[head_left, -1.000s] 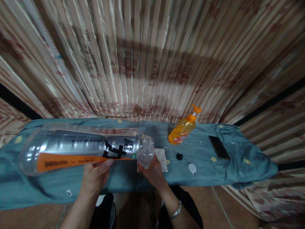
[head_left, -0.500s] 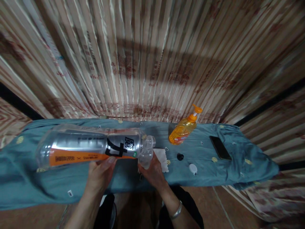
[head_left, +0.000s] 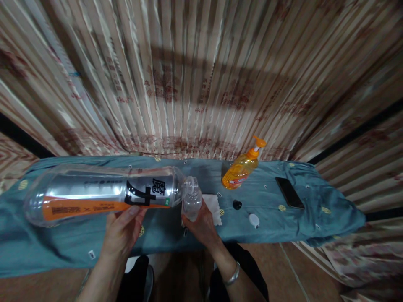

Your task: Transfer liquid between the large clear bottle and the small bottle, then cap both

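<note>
My left hand (head_left: 124, 224) grips a big clear plastic bottle (head_left: 103, 188) with a silver and orange label, lying almost level with its neck to the right. My right hand (head_left: 201, 224) is wrapped around a small clear bottle (head_left: 192, 201) that stands roughly upright. The big bottle's mouth is close to the small bottle's top; whether they touch I cannot tell. Behind my right hand a pale cloth (head_left: 214, 208) lies on the table. A black cap (head_left: 237, 204) and a white round lid (head_left: 253, 220) are to the right of it.
An orange pump bottle (head_left: 239, 170) with amber liquid stands toward the back. Farther right lies a dark phone (head_left: 289, 192). A blue-green cloth (head_left: 267, 233) covers the narrow table, and a striped curtain (head_left: 195, 84) hangs behind it.
The big bottle has shifted left with my left hand, its mouth drawing back from over the small bottle's top. My right hand stays nearly in place.
</note>
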A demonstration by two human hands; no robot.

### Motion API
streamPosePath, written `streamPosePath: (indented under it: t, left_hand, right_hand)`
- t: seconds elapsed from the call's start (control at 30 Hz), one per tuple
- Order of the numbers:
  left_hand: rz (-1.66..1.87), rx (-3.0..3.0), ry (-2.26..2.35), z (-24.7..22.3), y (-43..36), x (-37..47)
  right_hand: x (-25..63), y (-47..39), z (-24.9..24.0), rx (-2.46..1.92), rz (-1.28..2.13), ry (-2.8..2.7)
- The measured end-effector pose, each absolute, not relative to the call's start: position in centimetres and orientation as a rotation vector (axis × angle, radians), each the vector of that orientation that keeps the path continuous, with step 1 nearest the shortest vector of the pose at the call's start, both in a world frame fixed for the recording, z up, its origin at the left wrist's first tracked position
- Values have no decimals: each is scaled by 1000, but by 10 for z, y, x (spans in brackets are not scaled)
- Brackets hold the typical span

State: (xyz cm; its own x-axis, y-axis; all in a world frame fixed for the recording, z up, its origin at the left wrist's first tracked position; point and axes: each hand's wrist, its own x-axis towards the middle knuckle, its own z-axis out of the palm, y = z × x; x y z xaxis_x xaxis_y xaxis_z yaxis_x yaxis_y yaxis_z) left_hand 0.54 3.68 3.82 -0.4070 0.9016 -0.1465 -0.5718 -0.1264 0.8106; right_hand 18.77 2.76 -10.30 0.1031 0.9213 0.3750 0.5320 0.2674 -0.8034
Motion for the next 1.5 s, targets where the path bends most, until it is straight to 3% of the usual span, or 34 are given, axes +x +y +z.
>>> streamPosePath:
  t: [1.5]
  left_hand:
    - [1787,566,1007,33,33,3]
  right_hand:
    - [188,27,-106,-1385,511,-1551]
